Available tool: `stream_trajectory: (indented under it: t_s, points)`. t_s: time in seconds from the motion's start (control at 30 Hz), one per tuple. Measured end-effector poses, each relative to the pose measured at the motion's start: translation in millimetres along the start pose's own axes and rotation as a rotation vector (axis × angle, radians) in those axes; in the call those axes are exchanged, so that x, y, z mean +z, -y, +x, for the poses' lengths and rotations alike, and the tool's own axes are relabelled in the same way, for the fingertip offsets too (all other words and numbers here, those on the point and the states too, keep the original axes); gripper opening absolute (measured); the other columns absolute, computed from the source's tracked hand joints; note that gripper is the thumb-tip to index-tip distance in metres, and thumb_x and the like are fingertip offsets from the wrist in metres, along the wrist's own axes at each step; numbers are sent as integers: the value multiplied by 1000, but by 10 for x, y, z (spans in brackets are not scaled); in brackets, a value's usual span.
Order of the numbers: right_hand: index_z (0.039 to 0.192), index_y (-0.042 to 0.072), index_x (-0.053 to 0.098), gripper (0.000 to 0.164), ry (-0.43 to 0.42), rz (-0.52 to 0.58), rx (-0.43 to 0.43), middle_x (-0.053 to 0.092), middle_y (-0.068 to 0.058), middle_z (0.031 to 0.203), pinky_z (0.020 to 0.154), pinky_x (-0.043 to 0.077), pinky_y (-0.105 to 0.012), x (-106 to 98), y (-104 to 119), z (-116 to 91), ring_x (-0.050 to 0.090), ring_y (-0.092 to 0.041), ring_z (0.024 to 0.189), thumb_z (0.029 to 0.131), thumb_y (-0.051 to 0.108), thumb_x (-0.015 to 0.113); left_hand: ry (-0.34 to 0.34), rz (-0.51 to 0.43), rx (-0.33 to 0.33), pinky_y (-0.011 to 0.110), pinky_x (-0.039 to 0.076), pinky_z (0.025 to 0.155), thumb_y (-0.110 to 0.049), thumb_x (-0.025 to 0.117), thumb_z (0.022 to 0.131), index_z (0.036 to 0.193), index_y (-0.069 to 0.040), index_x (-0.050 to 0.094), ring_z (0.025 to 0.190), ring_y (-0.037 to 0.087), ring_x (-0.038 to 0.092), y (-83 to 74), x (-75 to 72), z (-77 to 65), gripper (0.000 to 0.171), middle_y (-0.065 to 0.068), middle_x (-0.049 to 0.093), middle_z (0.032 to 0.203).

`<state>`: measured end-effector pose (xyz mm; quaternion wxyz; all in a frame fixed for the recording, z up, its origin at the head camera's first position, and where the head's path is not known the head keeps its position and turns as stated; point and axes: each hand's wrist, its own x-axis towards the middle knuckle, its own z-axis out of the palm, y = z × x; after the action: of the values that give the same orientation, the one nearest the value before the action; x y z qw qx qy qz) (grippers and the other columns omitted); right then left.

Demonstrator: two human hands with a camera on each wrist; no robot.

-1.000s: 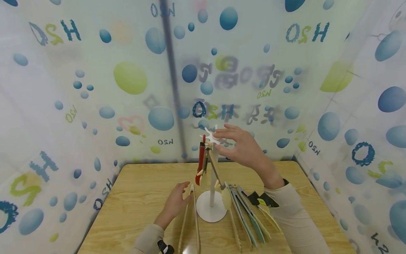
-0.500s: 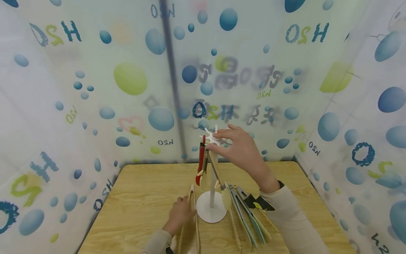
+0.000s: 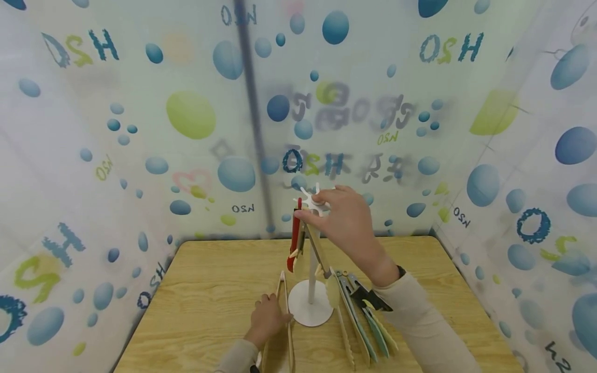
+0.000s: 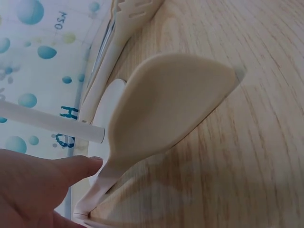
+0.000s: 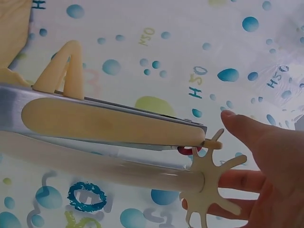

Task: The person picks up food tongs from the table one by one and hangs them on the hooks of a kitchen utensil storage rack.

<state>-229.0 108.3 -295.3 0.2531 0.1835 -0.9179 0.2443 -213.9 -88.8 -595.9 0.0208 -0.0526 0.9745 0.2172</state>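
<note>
In the head view, my left hand (image 3: 268, 318) reaches over the spread beige tongs (image 3: 290, 347) left of the stand's base. The left wrist view shows its straight thumb (image 4: 78, 168) close beside the narrow neck behind the tongs' broad, flat head (image 4: 171, 104); its other fingers are mostly hidden. My right hand (image 3: 347, 223) is at the hooked top of a white stand (image 3: 311, 290). From the right wrist, its fingers lie behind the hooks (image 5: 206, 175) and its thumb stands apart. Metal-and-beige tongs (image 5: 109, 121) hang there, beside a red-handled utensil (image 3: 295, 238).
Several more tongs (image 3: 361, 311), with beige and green arms, lie on the wooden table (image 3: 214, 280) to the right of the stand. Behind the table's far edge hangs a printed curtain (image 3: 196, 114), with similar curtains at both sides.
My left hand has moved from beside the spread tongs to over them, its thumb now across their right arm. My right hand has shifted slightly left, closer around the stand's top.
</note>
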Motion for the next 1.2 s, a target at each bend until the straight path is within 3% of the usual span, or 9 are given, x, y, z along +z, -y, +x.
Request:
stream_trajectory:
  t_s: [0.17, 0.3, 0.63, 0.87, 1.2]
  points:
    - [102, 19, 77, 50, -46, -50, -34, 77, 2, 94, 79, 55, -38, 25, 23, 1, 66, -22, 95, 79, 63, 71, -26, 23, -8, 52, 53, 67, -41, 87, 68, 114, 7, 60, 93, 40, 56, -34, 20, -29, 72, 21, 57, 104]
    - [99, 19, 77, 49, -76, -75, -61, 77, 2, 91, 75, 55, -37, 38, 31, 7, 66, -21, 89, 80, 63, 70, -47, 55, -12, 51, 54, 68, -42, 88, 67, 116, 8, 59, 94, 40, 56, -61, 29, -50, 75, 22, 56, 104]
    - [96, 18, 76, 41, -117, -78, -98, 77, 2, 91, 77, 56, -39, 66, 28, 6, 67, -22, 89, 84, 57, 70, -96, 61, 7, 50, 54, 63, -37, 87, 66, 113, 7, 58, 86, 39, 58, -71, 45, -73, 71, 21, 55, 101]
    - [94, 17, 76, 37, -131, -65, -105, 77, 1, 89, 74, 55, -39, 71, 30, 1, 66, -21, 84, 85, 53, 71, -109, 59, 13, 50, 52, 61, -31, 82, 68, 105, 6, 59, 82, 37, 57, -53, 61, -56, 57, 19, 55, 96]
    - [90, 17, 75, 32, -157, -92, -133, 76, 1, 83, 75, 55, -42, 79, 4, 9, 66, -23, 79, 85, 48, 73, -109, 36, 21, 49, 52, 61, -28, 83, 69, 111, 7, 58, 81, 36, 59, -1, 16, 3, 60, 20, 57, 100]
